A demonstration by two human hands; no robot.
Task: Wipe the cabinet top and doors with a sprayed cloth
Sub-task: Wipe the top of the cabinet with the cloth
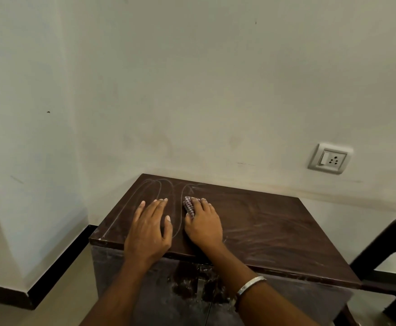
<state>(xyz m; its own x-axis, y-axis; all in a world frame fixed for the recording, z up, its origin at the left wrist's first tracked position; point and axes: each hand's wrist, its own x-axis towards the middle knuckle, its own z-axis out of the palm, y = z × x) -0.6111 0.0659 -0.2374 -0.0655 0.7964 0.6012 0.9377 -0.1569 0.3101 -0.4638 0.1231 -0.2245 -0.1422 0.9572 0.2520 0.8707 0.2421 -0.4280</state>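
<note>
A pale wall [192, 78] fills the upper frame. Below centre stands the dark brown cabinet [262, 227], its dusty top streaked with curved wipe marks at the upper left; its smudged doors [168, 290] show at the bottom. A dark chair [392, 243] sits at the right edge. The left hand [148, 229] rests flat on the top, fingers straight. Just beside it, the right hand [204, 224] presses and grips a checked cloth [190, 204]. A socket [330, 158] sits right of centre.

Dark cabinet top [262, 222], checked cloth [189, 205], streaks
</note>
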